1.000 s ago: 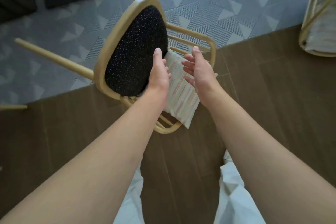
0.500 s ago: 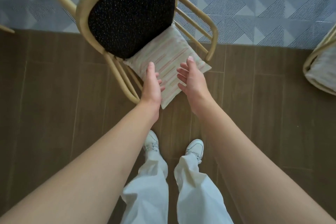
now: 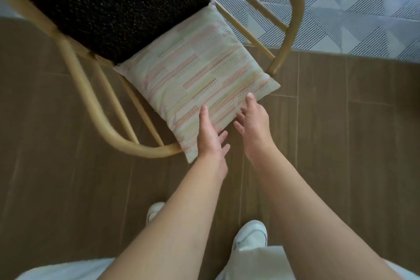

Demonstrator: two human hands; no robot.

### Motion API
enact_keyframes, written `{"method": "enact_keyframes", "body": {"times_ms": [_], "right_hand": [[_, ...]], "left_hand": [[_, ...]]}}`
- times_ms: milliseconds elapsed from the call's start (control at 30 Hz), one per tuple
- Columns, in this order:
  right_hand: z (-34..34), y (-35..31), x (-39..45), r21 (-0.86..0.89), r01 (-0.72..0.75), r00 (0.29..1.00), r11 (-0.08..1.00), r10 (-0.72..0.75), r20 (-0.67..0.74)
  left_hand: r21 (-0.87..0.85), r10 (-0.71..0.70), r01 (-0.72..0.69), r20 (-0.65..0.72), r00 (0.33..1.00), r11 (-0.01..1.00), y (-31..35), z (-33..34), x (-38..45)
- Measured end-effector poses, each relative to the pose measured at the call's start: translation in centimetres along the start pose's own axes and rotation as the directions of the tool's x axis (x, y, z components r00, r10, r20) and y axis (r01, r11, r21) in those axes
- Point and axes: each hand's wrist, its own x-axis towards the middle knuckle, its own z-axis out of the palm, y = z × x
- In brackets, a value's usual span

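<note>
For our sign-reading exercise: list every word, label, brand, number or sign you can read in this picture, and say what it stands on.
None: no text can be read anywhere.
The cushion bears only dotted stripes.
The chair and the rug show only speckles and line patterns.
The shoes show no readable brand.

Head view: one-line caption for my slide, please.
Left hand and right hand, both open, reach for the near edge of a striped cushion on a wooden-framed chair.

Woven cloth cushion [image 3: 195, 79] (matt weave)
</note>
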Motion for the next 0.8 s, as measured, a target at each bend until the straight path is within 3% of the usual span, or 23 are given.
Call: {"method": "enact_keyframes", "body": {"times_ms": [167,333,433,600,800], "right_hand": [[0.7,5.4,8.7,0.064,-0.012,0.998,0.998,0.015,-0.054],[1.0,9.0,13.9,0.226,-0.045,0.993,0.973,0.068,-0.093],[0.9,9.9,15.4,0.259,-0.032,0.998,0.965,0.048,-0.052],[0.7,10.0,16.2,0.259,-0.06,0.997,0.964,0.071,-0.034],[0.9,10.4,15.7,0.281,-0.1,0.994,0.955,0.111,-0.024]], "left_hand": [[-0.281,-0.1,0.116,0.071,0.992,0.953,-3.4,-0.3,9.9],[-0.512,-0.043,0.174,0.258,0.965,0.841,-6.4,0.5,15.7],[-0.538,0.032,0.144,0.305,0.952,0.831,-7.4,0.2,17.4],[-0.54,0.043,0.187,0.384,0.922,0.82,-8.9,-1.1,18.9],[-0.529,0.031,0.169,0.348,0.937,0.831,-9.1,-1.3,19.7]]}}
